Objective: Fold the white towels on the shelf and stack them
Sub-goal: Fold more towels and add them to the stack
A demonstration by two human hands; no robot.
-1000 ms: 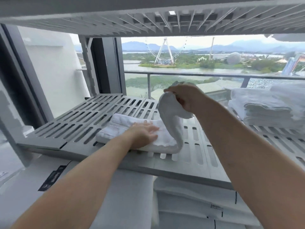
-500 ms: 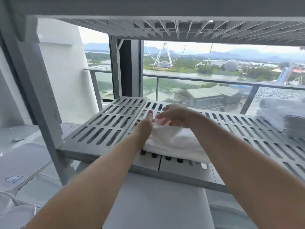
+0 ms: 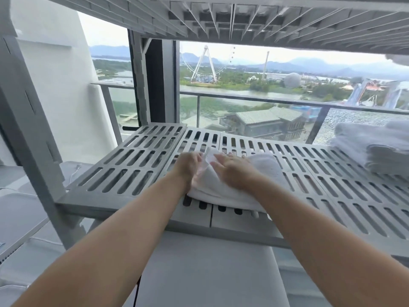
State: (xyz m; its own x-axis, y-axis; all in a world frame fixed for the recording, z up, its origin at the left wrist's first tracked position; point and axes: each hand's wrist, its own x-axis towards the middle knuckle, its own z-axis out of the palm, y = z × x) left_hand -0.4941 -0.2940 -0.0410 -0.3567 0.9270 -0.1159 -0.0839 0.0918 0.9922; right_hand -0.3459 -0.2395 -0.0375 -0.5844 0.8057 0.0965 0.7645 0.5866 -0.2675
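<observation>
A: Centre of the frame, the white towel (image 3: 265, 169) lies folded on the grey slotted shelf (image 3: 132, 167), near its front edge, with both hands on it.

B: The right hand (image 3: 232, 173) is flat on top, fingers straight, pressing the layers down. The left hand (image 3: 188, 166) is at the towel's left edge, but it's blurred. I can't tell whether it pinches the cloth or just touches it.

A: I'd call this the squaring-up step. What makes it good?

B: Smooth from the middle outward, line the edges up, and flatten the bulge at the far end so it sits level on a stack.

A: And the stack of towels (image 3: 374, 151) waits at the right edge of the frame, well apart from this one.

B: Mind those slots, though. A loose corner could catch in one.

A: Overhead, a second shelf (image 3: 265, 21) fills the top of the frame. Behind, glass and a balcony railing (image 3: 254, 99), and a big wheel (image 3: 204, 63) far off at upper centre.
</observation>
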